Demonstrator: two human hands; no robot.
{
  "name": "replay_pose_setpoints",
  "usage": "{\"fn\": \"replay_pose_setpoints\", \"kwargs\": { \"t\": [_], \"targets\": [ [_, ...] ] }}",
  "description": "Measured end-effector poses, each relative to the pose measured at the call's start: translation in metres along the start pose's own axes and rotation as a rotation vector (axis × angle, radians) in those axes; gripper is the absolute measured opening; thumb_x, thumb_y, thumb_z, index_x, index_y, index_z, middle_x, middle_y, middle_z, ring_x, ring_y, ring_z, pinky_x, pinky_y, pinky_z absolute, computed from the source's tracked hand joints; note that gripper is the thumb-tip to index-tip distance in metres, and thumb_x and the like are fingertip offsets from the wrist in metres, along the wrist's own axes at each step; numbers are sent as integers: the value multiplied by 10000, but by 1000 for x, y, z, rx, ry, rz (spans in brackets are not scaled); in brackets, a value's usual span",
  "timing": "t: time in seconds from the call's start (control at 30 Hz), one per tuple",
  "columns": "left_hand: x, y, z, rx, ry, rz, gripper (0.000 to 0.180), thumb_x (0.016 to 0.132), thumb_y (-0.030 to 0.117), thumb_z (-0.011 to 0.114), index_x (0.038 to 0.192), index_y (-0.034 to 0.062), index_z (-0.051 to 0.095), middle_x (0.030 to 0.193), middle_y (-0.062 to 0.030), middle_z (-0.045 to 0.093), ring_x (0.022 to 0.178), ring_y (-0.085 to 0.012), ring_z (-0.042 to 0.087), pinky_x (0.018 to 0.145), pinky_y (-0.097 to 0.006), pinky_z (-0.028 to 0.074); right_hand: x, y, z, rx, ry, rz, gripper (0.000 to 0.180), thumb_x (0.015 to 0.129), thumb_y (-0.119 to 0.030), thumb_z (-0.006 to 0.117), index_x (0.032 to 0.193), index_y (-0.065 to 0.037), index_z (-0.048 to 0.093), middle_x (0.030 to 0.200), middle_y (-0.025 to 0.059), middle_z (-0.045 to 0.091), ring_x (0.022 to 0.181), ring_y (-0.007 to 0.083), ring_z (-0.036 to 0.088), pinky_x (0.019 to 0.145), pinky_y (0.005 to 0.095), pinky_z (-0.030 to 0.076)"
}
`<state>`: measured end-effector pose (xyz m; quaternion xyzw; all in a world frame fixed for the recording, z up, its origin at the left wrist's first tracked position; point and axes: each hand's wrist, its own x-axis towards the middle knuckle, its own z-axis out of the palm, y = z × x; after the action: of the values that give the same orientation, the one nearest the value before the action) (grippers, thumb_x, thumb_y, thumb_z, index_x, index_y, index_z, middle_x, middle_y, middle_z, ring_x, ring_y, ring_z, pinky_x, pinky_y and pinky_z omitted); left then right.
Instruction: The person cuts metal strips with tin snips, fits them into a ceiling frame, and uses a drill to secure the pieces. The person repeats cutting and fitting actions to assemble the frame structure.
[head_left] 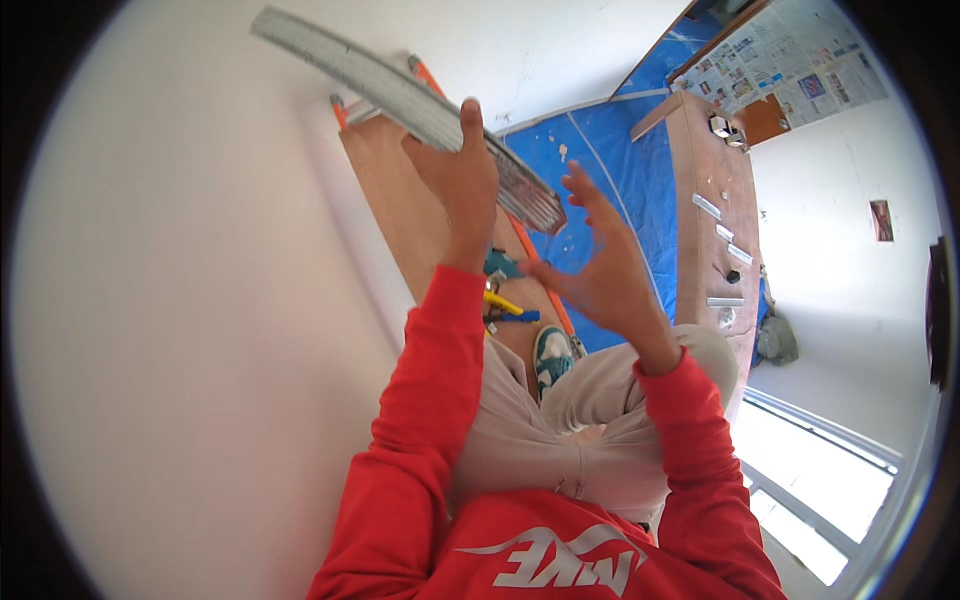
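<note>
- Red sweatshirt (pixel 540 525) is filling the view closest to the camera, its pale chest print showing and its sleeves running up to both hands.
- White wall (pixel 200 300) is rising to the left of both hands.
- Long grey ribbed strip (pixel 390 98) is slanting across from beyond the left hand, its lower end lying just beside the right hand's fingers.
- Orange-framed wooden platform (pixel 390 190) is stretching below the left hand.
- Left hand (pixel 460 190) is gripping the strip, the thumb lying across it.
- Yellow-and-blue tool (pixel 505 303), its exact kind too small to tell, is resting below and between the hands.
- Green-and-white sneaker (pixel 550 355) is standing below the right hand, slightly to its left.
- Right hand (pixel 615 275) is hanging open with fingers spread; whether a fingertip is touching the strip, I cannot tell.
- Blue plastic sheeting (pixel 645 190) is covering the floor beyond the right hand.
- Long brown bench (pixel 690 270) is running to the right of the right hand, bearing short metal pieces (pixel 706 206).
- Grey bag (pixel 777 340) is slumping farther right of that hand.
- Newspaper sheets (pixel 800 75) are lying far beyond it, to the right.
- Bright window (pixel 820 480) is glowing rightmost of both hands.
</note>
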<state>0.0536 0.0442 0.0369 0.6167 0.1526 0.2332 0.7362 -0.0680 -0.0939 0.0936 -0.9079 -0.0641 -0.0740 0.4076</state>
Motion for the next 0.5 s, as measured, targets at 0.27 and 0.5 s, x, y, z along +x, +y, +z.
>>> {"fn": "replay_pose_setpoints", "kwargs": {
  "t": [0.27, 0.5],
  "targets": [
    [-37, 49, 21, -193, -366, -108, 423, 1039, 183, 612, 1320, -4, 357, 1164, -159, 633, 934, -198, 698, 756, -306, 592, 26, -15, -46, -121, 4, 171, 702, 739, -222, 869, 1344, 13, 603, 1165, 215, 702, 1092, 350, 681, 977, 448, 484],
    [20, 117, -35, -500, -790, -172, 656, 1040, 264, 613, 1550, 51, 261, 1323, -187, 618, 1210, -249, 653, 859, -375, 624, 42, -34, -130, 374, -338, 205, 686, 764, -116, 899, 1354, 74, 606, 1220, 167, 727, 1133, 234, 685, 1015, 365, 517]
  ]
}}
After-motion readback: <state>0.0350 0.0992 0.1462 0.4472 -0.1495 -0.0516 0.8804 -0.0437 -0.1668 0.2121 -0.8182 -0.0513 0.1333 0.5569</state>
